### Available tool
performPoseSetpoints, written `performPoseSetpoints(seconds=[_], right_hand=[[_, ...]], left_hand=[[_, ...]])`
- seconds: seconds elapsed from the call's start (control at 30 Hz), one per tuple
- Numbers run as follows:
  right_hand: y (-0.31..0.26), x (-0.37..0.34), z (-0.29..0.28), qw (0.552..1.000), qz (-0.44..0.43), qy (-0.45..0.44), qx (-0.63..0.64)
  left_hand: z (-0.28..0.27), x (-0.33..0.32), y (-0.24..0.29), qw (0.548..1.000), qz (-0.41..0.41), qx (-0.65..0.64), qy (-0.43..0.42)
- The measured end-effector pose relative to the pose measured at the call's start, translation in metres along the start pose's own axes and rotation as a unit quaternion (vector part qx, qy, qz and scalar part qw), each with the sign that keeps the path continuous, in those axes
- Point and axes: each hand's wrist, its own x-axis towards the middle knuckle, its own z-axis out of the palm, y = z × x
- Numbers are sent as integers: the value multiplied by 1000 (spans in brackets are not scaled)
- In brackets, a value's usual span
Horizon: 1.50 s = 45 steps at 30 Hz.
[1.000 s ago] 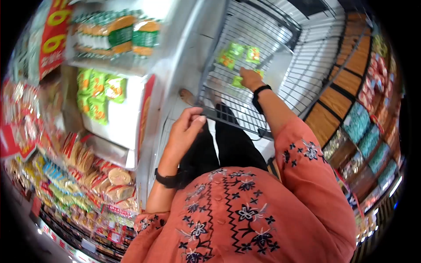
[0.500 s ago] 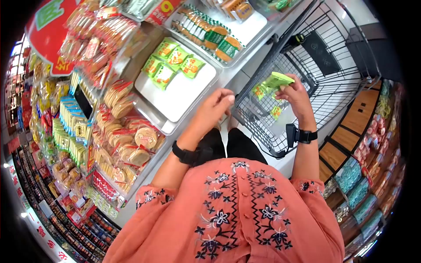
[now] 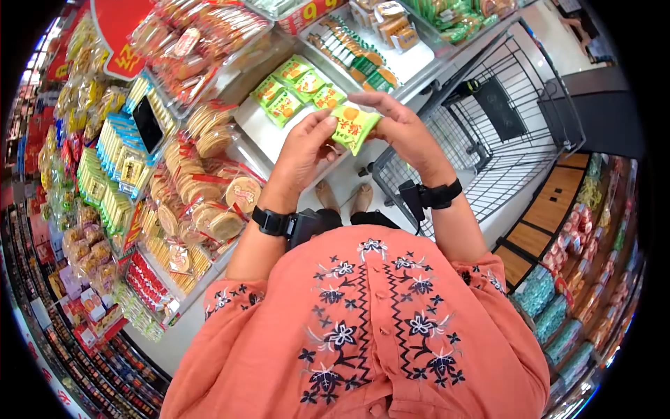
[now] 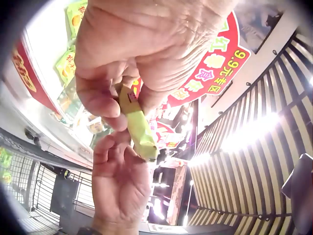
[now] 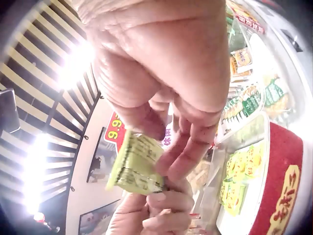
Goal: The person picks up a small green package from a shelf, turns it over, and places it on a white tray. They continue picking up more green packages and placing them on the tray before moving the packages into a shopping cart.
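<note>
Both hands hold one small green snack packet [image 3: 354, 128] with an orange picture and red lettering, in front of the body. My left hand [image 3: 307, 146] pinches one end between thumb and fingers. At the other end, my right hand [image 3: 415, 140] grips the packet, its index finger stretched out above. The left wrist view shows the packet [image 4: 141, 131] edge-on between the hands; in the right wrist view its crimped side [image 5: 137, 164] faces the camera. Just beyond the hands, several like packets [image 3: 296, 84] lie in a white display tray [image 3: 259, 136].
A wire shopping cart [image 3: 501, 110] stands to the right, with green packets [image 4: 6, 161] inside it. Bins of round wrapped crackers [image 3: 216, 202] and a dark phone-like device [image 3: 148, 124] are at the left. Wrapped brown snacks [image 3: 356, 56] lie behind the tray. Wooden shelving [image 3: 551, 209] borders the right side.
My right hand has lifted a green packet out of the cart and brought it left to the middle. My left hand has come up to take hold of it too.
</note>
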Motion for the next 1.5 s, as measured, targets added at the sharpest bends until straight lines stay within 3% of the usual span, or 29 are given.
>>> performPoseSetpoints(seconds=[0.03, 0.13, 0.4, 0.6, 0.8, 0.9, 1.0, 1.13, 1.23, 1.33, 1.5], right_hand=[[7, 5, 2, 999, -18, 13, 43], [6, 14, 6, 995, 51, 22, 81], [25, 44, 29, 998, 56, 20, -37], [46, 55, 35, 997, 47, 44, 37], [52, 51, 45, 990, 141, 7, -12], [56, 59, 39, 993, 108, 35, -27], [53, 62, 38, 994, 88, 39, -44], [54, 69, 40, 995, 90, 33, -35], [61, 73, 40, 994, 99, 35, 28], [70, 73, 40, 989, 96, 75, 89], [78, 74, 42, 988, 79, 64, 119]], left_hand=[[-6, -1, -1, 999, 24, 4, 34], [-20, -1, -2, 994, 71, 25, 83], [-41, -4, -3, 993, 68, 24, 98], [-55, -2, -8, 993, 75, 1, 96], [-74, 7, -5, 984, 95, -7, 149], [-82, 7, 16, 985, 51, 87, 143], [-81, 9, 25, 983, 43, 160, 83], [-81, 17, 25, 974, 49, 209, 66], [-79, 17, 20, 985, 49, 122, 116], [-83, 13, 13, 987, 10, 125, 99], [-80, 7, 4, 980, 37, 167, 106]])
